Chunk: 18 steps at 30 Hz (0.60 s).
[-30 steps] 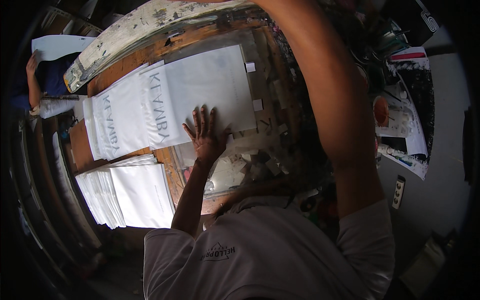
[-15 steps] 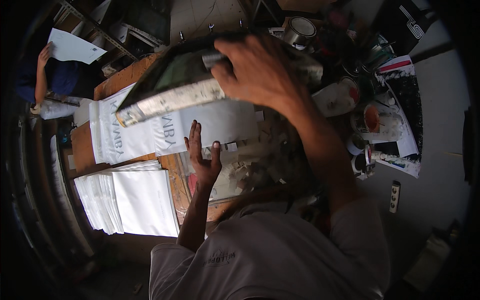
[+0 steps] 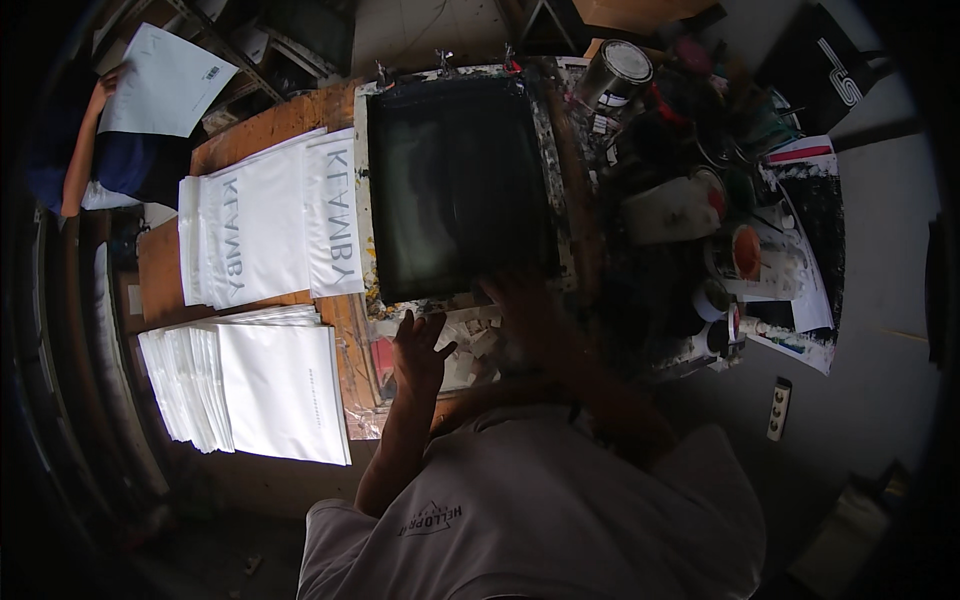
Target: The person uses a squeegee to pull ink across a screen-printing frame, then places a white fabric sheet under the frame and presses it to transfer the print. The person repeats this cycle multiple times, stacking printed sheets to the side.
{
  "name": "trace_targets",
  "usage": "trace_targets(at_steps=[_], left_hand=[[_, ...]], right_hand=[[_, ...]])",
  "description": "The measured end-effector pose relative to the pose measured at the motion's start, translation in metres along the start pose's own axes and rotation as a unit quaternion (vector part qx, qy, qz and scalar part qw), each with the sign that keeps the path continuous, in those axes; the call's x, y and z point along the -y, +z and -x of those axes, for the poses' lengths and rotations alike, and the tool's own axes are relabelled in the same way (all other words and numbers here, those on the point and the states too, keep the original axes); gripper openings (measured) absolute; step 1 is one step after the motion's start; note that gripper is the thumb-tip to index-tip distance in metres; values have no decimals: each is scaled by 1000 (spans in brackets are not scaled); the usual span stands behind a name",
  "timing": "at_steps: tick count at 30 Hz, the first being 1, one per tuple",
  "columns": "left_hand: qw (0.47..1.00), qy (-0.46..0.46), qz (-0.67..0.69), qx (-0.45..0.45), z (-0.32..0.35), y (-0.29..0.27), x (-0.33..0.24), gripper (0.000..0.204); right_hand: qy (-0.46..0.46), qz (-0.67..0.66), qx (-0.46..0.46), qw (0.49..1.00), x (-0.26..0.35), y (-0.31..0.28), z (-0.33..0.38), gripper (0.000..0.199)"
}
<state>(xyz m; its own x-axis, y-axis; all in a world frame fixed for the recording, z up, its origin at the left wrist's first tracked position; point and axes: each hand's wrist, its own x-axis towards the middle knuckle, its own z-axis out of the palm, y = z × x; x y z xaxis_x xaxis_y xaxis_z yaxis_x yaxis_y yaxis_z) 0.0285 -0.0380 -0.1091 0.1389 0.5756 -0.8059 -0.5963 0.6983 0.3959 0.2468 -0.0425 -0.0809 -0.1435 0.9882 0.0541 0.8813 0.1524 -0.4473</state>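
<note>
A screen-printing frame with dark mesh lies flat on the wooden table in front of me, its far side at metal hinge clamps. My right hand is at the frame's near edge, in deep shadow. Its fingers are too dark to tell how they are bent or what they hold. My left hand hovers just short of the near edge, fingers apart and holding nothing. Left of the frame, printed white plastic bags lie overlapped. Nearer to me is a fanned stack of white bags.
Paint cans, tubs and an orange-filled container crowd the right side. A power strip lies at the lower right. At the far left another person's hand holds a white bag. Racks stand along the left.
The frame has come down from a raised tilt to lie flat, covering the bag beneath it. My right hand has moved down toward me with its edge; my left hand has drawn nearer to me.
</note>
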Motion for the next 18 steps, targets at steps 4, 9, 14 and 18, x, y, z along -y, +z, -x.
trace_targets(at_steps=[4,9,14,18], left_hand=[[1000,2,7,14,5,11,-3,72],[1000,10,-7,-9,3,16,-3,75],[999,8,5,-39,3,19,-3,75],[1000,-3,-18,-23,0,10,-3,73]], right_hand=[[-4,21,-104,994,-12,22,-16,58],[59,27,13,998,-49,4,-115,60],[2,115,-115,987,-125,8,-235,51],[21,19,-47,998,-131,-23,-270,38]])
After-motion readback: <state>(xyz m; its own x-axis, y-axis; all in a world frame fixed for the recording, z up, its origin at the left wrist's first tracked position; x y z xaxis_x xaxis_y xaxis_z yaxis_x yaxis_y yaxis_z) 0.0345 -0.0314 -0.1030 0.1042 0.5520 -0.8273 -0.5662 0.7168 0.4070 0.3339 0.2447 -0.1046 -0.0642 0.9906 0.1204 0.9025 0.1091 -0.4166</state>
